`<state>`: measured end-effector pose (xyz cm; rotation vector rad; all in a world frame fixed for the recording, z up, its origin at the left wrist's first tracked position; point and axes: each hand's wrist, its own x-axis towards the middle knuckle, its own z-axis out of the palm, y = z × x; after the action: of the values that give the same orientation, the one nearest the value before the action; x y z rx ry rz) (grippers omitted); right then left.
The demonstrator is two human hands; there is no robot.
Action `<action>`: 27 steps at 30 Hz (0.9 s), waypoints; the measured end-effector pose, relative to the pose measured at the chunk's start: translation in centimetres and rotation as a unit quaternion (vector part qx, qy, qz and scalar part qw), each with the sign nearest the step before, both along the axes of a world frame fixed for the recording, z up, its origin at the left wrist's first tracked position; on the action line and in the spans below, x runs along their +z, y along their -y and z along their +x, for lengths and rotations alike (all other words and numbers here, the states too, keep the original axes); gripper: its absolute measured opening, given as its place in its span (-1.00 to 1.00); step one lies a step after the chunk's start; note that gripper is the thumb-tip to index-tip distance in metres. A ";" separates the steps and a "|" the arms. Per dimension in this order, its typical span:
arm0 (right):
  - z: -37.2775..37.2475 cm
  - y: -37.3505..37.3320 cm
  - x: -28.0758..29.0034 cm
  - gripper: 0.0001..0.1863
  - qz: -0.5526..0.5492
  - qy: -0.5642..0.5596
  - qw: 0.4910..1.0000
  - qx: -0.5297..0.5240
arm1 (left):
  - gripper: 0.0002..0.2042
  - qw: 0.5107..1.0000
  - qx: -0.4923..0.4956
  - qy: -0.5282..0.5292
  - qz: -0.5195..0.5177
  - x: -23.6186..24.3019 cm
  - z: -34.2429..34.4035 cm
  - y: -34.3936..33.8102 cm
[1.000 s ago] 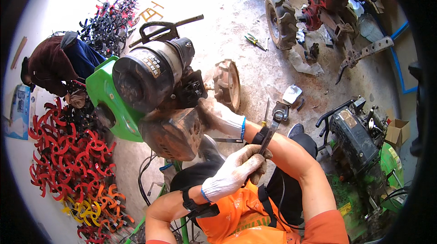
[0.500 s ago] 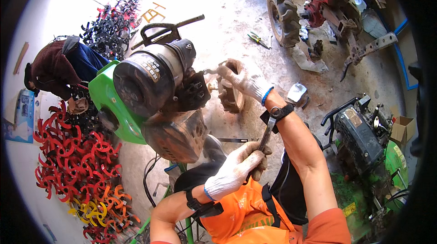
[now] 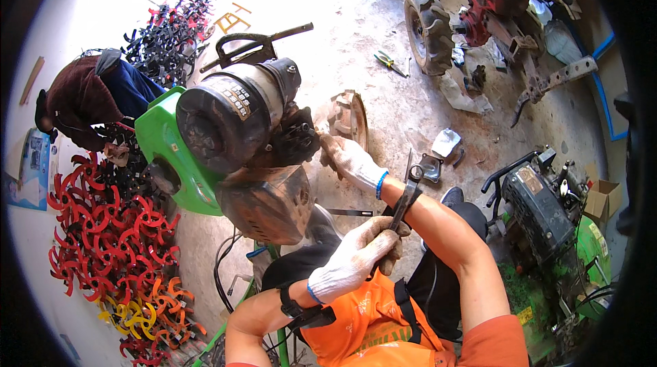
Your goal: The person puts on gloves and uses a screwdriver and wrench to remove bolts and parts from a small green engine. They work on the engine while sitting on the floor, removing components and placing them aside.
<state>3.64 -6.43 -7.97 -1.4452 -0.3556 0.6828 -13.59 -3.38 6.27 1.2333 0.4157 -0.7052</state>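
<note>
My left hand (image 3: 356, 257), in a white knit glove with soiled fingers, is closed round a combination wrench (image 3: 405, 203), ring end up, in front of my right forearm. My right hand (image 3: 352, 163), in a matching glove, has its fingers curled in against the right side of a small engine (image 3: 291, 137). Whatever the fingertips hold there is hidden. The engine has a round black air-filter housing (image 3: 212, 120), a green cover (image 3: 171, 155) and a dirty box-shaped metal guard (image 3: 267, 204) below.
A lugged wheel (image 3: 349, 120) stands beyond my right hand. Pliers (image 3: 390, 62) and a square metal part (image 3: 430, 168) lie on the floor. Red machinery (image 3: 496, 18) stands far right, a green machine (image 3: 547, 230) near right. Curved red blades (image 3: 113, 230) are heaped left, near a bending person (image 3: 85, 100).
My right hand has come down and nearer along the engine's right side, uncovering the wheel and the square metal part. My left hand keeps the wrench almost where it was.
</note>
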 end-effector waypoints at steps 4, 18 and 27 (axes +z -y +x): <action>-1.3 0.1 -0.4 -0.32 0.025 0.031 0.999 -0.026 | -0.66 1.000 0.004 0.001 -0.010 0.2 -0.1 -0.3; -2.8 -1.1 -0.8 -0.31 -0.008 0.025 1.000 -0.015 | -0.72 0.999 -0.002 0.000 -0.038 0.4 -0.2 -0.3; 5.6 3.2 2.6 -0.63 -0.105 0.298 0.949 0.002 | -0.68 1.000 -0.002 -0.007 -0.013 0.1 0.2 0.2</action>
<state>9.20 -9.60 -5.42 -1.8444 -0.7715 0.2734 -13.38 -3.58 6.35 1.2054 0.4130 -0.7213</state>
